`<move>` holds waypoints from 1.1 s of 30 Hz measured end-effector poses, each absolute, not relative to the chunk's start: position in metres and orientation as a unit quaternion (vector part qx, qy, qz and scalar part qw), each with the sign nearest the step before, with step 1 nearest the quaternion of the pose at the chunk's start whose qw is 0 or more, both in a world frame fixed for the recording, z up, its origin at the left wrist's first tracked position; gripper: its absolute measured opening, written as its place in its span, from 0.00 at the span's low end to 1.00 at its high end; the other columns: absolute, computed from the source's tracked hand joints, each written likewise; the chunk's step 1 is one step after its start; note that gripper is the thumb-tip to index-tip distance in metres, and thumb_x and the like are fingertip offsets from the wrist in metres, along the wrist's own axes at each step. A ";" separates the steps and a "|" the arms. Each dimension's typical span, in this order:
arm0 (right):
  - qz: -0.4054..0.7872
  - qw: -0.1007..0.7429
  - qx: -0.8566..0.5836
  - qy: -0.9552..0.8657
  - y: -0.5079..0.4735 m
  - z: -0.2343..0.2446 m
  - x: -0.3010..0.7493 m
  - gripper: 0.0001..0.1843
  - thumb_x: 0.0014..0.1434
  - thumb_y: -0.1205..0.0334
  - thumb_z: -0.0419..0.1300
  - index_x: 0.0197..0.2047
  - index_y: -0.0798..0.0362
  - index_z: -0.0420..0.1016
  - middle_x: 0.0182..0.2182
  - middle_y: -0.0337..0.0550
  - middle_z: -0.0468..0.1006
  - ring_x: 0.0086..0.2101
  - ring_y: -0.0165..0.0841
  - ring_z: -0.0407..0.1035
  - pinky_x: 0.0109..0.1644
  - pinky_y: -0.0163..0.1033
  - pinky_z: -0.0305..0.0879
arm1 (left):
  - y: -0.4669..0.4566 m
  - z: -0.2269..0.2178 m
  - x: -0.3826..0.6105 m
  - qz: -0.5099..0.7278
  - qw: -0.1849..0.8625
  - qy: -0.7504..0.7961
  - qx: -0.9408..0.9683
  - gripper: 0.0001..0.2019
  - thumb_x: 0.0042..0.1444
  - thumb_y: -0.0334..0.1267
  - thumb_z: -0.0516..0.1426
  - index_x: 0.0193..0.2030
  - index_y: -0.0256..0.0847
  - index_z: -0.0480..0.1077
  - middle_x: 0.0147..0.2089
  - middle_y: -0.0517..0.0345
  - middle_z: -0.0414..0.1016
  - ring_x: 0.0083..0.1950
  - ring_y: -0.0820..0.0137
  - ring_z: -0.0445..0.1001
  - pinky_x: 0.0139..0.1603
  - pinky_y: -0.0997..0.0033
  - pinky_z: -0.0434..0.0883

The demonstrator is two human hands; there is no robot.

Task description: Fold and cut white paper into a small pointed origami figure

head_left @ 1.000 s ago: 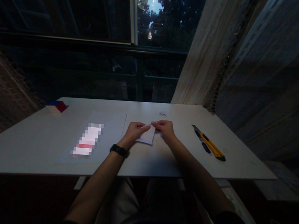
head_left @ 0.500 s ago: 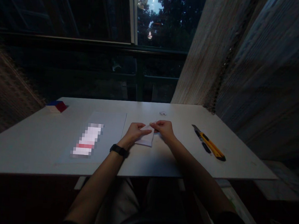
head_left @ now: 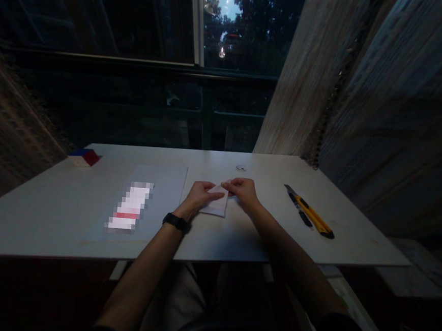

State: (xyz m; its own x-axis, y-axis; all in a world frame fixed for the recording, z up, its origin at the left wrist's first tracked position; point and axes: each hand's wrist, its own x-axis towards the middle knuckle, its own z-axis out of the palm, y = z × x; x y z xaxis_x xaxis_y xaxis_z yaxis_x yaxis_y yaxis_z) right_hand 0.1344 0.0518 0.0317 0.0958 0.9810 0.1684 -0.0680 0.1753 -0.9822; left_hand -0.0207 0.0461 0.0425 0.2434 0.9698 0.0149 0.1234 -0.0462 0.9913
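Both hands are on a small folded piece of white paper (head_left: 217, 206) just above the middle of the table. My left hand (head_left: 200, 194), with a black band at the wrist, grips the paper's left side, its thumb lying across the front. The fingers of my right hand (head_left: 242, 188) pinch the paper's upper right corner. The paper's lower edge points toward me and shows a fold. Fingertips behind the paper are hidden.
On the white table (head_left: 64, 214), a blurred-out phone-like bright rectangle (head_left: 129, 207) rests on a paper sheet (head_left: 166, 181). A yellow utility knife (head_left: 314, 216) and a black cutter (head_left: 299, 209) lie right. A puzzle cube (head_left: 84, 158) sits far left; a small clear object (head_left: 241, 168) lies behind.
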 end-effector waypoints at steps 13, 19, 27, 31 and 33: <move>0.463 0.584 -0.470 -0.474 0.047 0.037 0.133 0.20 0.30 0.50 0.69 0.14 0.56 0.68 0.11 0.34 0.66 0.15 0.25 0.59 0.20 0.33 0.56 | 0.042 0.046 -0.021 0.381 0.549 0.451 0.592 0.17 0.33 0.42 0.67 0.28 0.32 0.72 0.20 0.62 0.68 0.20 0.77 0.62 0.21 0.76 0.56; 0.466 0.605 -0.465 -0.449 0.048 0.035 0.131 0.18 0.33 0.50 0.68 0.17 0.56 0.71 0.14 0.37 0.69 0.16 0.26 0.61 0.22 0.33 0.57 | 0.045 0.043 -0.022 0.373 0.583 0.440 0.573 0.17 0.33 0.41 0.67 0.29 0.32 0.71 0.21 0.60 0.70 0.20 0.76 0.64 0.21 0.76 0.57; 0.440 0.617 -0.473 -0.450 0.048 0.030 0.130 0.16 0.35 0.52 0.68 0.16 0.57 0.71 0.13 0.37 0.69 0.16 0.26 0.60 0.21 0.33 0.56 | 0.046 0.040 -0.023 0.363 0.603 0.431 0.565 0.19 0.32 0.40 0.68 0.31 0.32 0.71 0.23 0.58 0.71 0.21 0.75 0.66 0.21 0.75 0.59; 0.452 0.623 -0.467 -0.435 0.048 0.031 0.128 0.15 0.34 0.53 0.68 0.17 0.56 0.72 0.15 0.38 0.71 0.18 0.27 0.63 0.23 0.34 0.59 | 0.047 0.040 -0.023 0.357 0.609 0.434 0.561 0.19 0.32 0.41 0.67 0.31 0.32 0.72 0.23 0.58 0.72 0.21 0.75 0.66 0.21 0.75 0.60; 0.457 0.624 -0.466 -0.429 0.048 0.030 0.128 0.15 0.34 0.53 0.68 0.17 0.56 0.72 0.15 0.38 0.71 0.18 0.27 0.63 0.24 0.35 0.60 | 0.047 0.039 -0.023 0.354 0.608 0.440 0.559 0.19 0.32 0.41 0.67 0.31 0.32 0.72 0.23 0.58 0.72 0.21 0.74 0.66 0.21 0.75 0.60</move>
State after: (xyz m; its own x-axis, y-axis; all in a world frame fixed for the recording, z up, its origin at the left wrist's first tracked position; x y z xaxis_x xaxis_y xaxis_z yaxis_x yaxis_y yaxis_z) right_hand 0.1278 0.0476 0.0302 0.2138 0.9707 0.1094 -0.1703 0.1473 -0.9743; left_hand -0.0231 0.0471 0.0391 0.3629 0.9213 -0.1395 0.0619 0.1256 0.9901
